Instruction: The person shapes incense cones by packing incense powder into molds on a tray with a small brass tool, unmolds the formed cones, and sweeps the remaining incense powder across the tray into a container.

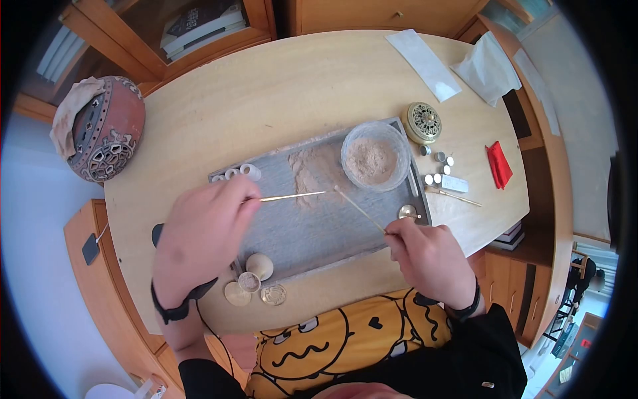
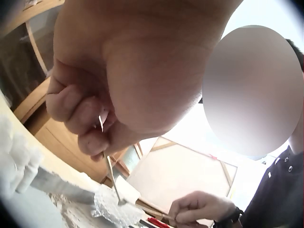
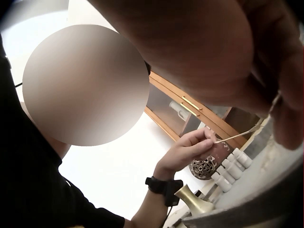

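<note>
Fingers of the left hand [image 1: 203, 233] pinch a thin gold-coloured tool [image 1: 292, 197] and those of the right hand [image 1: 432, 263] a slender stick [image 1: 362, 211], tips near each other above the grey tray [image 1: 292, 249], whose far right corner holds a bowl [image 1: 376, 185] of powder [image 1: 372, 159].

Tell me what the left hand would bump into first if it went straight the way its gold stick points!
The left hand aims its gold stick about at the tip of the thin stick in the right hand, so probably that first. One may be higher, though; I can't tell.
</note>
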`<state>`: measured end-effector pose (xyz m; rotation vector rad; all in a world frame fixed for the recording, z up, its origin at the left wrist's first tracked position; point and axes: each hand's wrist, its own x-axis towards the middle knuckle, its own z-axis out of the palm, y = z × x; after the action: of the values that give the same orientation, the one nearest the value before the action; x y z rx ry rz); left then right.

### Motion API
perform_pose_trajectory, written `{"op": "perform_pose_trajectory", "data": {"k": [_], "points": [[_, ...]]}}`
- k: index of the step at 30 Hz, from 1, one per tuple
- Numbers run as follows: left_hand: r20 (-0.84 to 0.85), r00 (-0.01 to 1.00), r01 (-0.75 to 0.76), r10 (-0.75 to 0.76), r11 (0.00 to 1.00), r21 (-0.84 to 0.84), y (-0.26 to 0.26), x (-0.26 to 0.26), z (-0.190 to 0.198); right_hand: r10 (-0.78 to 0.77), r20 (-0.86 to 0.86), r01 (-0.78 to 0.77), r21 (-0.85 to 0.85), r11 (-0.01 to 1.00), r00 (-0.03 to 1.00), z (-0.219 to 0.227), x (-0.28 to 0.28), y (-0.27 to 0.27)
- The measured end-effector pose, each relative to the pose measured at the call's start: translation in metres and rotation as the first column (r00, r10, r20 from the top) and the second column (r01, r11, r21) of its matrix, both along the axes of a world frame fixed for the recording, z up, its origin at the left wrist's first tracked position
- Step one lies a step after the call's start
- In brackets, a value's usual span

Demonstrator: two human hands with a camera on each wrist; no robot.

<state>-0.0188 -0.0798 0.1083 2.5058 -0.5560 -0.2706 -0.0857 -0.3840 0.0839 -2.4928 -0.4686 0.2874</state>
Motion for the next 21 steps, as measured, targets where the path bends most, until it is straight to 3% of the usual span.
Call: {"op": "perform_pose_trajectory", "data": {"k": [1, 3, 9, 13, 21], "points": [[-0.012, 1.0, -0.012, 0.013, 0.999, 0.03, 0.005, -0.001, 0.004, 0.0, -0.001, 0.0, 0.001, 1.0, 1.0, -0.002, 0.001, 0.001], [-0.025, 1.0, 0.012, -0.01, 0.998, 0.057, 0.013, -0.002, 0.01, 0.098, -0.001, -0.097, -0.17, 0.981, 0.995, -0.007, 0.004, 0.004], [-0.04, 0.999, 0.042, -0.036, 0.986, 0.163, 0.021, -0.006, 0.008, 0.168, -0.019, -0.168, -0.235, 0.957, 0.986, -0.011, 0.006, 0.014], [-0.118, 0.992, 0.075, -0.046, 0.963, 0.26, 0.027, -0.006, 0.01, 0.216, -0.023, -0.215, -0.242, 0.946, 0.976, -0.004, 0.007, 0.021], [-0.086, 0.994, 0.089, -0.061, 0.917, 0.388, 0.025, -0.009, -0.001, 0.265, 0.001, -0.258, -0.221, 0.94, 0.964, -0.007, -0.001, 0.035]]}}
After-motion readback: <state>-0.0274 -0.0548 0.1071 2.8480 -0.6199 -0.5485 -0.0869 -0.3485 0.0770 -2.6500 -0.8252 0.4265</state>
